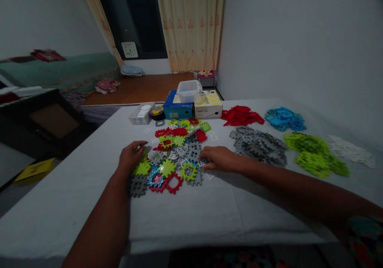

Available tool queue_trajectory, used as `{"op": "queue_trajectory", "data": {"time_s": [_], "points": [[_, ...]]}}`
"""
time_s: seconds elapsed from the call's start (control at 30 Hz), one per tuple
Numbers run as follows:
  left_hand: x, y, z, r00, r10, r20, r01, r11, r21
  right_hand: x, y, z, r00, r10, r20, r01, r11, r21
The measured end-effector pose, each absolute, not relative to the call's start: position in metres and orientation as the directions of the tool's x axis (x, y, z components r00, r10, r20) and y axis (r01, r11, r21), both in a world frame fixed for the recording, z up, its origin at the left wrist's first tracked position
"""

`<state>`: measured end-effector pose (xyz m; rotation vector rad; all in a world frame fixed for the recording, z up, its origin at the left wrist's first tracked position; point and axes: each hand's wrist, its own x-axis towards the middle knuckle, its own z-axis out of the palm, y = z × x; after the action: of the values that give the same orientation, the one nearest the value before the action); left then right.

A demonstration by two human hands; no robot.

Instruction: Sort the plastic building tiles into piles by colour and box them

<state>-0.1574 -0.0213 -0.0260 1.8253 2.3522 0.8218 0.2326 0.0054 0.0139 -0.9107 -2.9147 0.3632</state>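
Head view: the left hand [131, 156] is resting beside the mixed pile of coloured pieces [167, 168], between the counter [182, 220]'s front and back edges; the right hand [217, 158] is resting opposite. One cannot tell whether either grip is holding anything. Toward the right edge, single-colour heaps [259, 146] are lying apart, presumably keeping colours unmixed.

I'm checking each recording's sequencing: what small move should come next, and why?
Probably the right hand should draw the white piece closest to it clear of the mixed heap. The piece lies at the heap's right edge, and a separate white pile lies at the far right; whether the piece is already gripped is unclear.
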Motion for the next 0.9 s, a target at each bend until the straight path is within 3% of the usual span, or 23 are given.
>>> {"op": "queue_trajectory", "data": {"time_s": [0.2, 0.33, 0.47, 0.57, 0.67, 0.77, 0.9], "points": [[-0.156, -0.020, -0.024, -0.268, 0.919, 0.289, 0.909, 0.142, 0.392, 0.238, -0.007, -0.002, -0.827, 0.562, 0.029, 0.548, 0.816, -0.184], [-0.156, -0.020, -0.024, -0.279, 0.920, 0.275, 0.908, 0.160, 0.388, 0.248, -0.006, 0.000, -0.795, 0.585, 0.159, 0.560, 0.809, -0.178], [-0.157, -0.021, -0.024, -0.303, 0.915, 0.268, 0.900, 0.183, 0.395, 0.272, -0.013, 0.004, -0.713, 0.607, 0.352, 0.518, 0.794, -0.320], [-0.159, -0.023, -0.023, -0.335, 0.909, 0.248, 0.877, 0.205, 0.435, 0.305, -0.020, 0.009, -0.626, 0.663, 0.411, 0.508, 0.746, -0.431], [-0.158, -0.023, -0.020, -0.343, 0.910, 0.233, 0.874, 0.218, 0.435, 0.352, -0.020, 0.014, -0.433, 0.790, 0.435, 0.612, 0.612, -0.501], [-0.158, -0.022, -0.016, -0.351, 0.910, 0.220, 0.882, 0.242, 0.405, 0.418, -0.006, 0.019, -0.089, 0.874, 0.477, 0.714, 0.390, -0.581], [-0.163, -0.018, -0.014, -0.348, 0.920, 0.182, 0.885, 0.259, 0.388, 0.531, 0.018, 0.017, 0.379, 0.784, 0.492, 0.729, 0.075, -0.681]]}}
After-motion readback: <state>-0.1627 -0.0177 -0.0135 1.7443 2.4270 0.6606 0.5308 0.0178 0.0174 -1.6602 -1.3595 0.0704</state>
